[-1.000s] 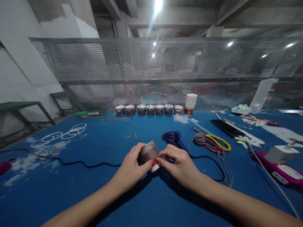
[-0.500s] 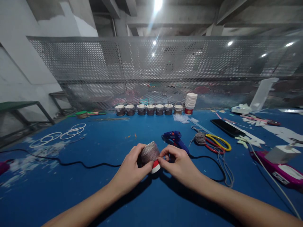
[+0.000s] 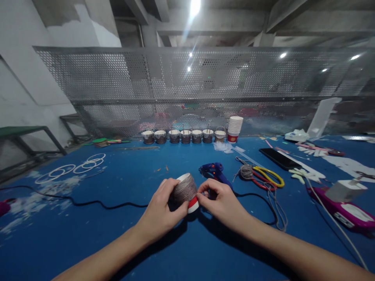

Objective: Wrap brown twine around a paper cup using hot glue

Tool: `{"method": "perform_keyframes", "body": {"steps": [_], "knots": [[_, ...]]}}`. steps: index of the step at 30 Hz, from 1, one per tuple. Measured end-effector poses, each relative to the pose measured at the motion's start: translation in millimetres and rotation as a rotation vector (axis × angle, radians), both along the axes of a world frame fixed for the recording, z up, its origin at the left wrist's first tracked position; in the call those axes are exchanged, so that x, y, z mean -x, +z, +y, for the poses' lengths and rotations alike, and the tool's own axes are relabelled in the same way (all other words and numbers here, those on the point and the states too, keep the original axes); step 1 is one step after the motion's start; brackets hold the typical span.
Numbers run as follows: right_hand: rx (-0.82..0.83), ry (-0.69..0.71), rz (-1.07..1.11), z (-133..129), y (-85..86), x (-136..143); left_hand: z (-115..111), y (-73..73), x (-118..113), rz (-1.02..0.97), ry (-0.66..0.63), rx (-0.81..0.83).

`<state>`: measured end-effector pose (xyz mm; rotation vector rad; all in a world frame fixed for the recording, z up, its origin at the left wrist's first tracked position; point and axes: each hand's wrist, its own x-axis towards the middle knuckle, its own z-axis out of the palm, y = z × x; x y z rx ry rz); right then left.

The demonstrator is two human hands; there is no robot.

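A paper cup [image 3: 193, 205] lies tilted between my hands, its white mouth facing up and away. Grey yarn [image 3: 186, 189] is wound round most of it, leaving a red and white band bare at the near end. My left hand [image 3: 164, 207] is closed around the cup, thumb on the near side and fingers behind it. Thumb and forefinger of my right hand [image 3: 218, 197] are pinched together against the cup's right side, where the yarn meets the red band; the strand in the pinch is barely visible. Just beyond my right hand lies a blue glue gun [image 3: 215, 169].
Several wrapped cups [image 3: 185, 136] stand in a row at the back, beside a stack of paper cups [image 3: 235, 127]. To the right lie a yarn ball [image 3: 246, 171], yellow-and-red scissors [image 3: 268, 176], a black phone [image 3: 278, 158] and a magenta power strip [image 3: 345, 210]. White rings [image 3: 88, 164] lie left.
The cup has turned slightly in my left hand, showing more of its white mouth and red band. My right hand stays pinched beside it. The view has shifted slightly.
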<state>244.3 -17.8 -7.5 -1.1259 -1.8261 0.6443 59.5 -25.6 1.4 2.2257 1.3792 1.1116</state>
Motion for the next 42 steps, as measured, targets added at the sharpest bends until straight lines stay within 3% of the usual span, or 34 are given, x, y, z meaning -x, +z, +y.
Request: {"method": "perform_keyframes", "body": {"steps": [21,30,35,42], "knots": [[0.095,0.017,0.070,3,-0.7,-2,3,-5.4,8,0.016,-0.054,0.021],[0.183,0.038,0.112,0,7.7,-2,5,-6.5,12,-0.015,-0.085,0.012],[0.236,0.063,0.163,1,9.8,-2,7,-5.6,15,-0.075,-0.099,-0.014],[0.359,0.137,0.249,3,11.9,-2,9,-2.9,17,-0.191,-0.170,0.076]]}}
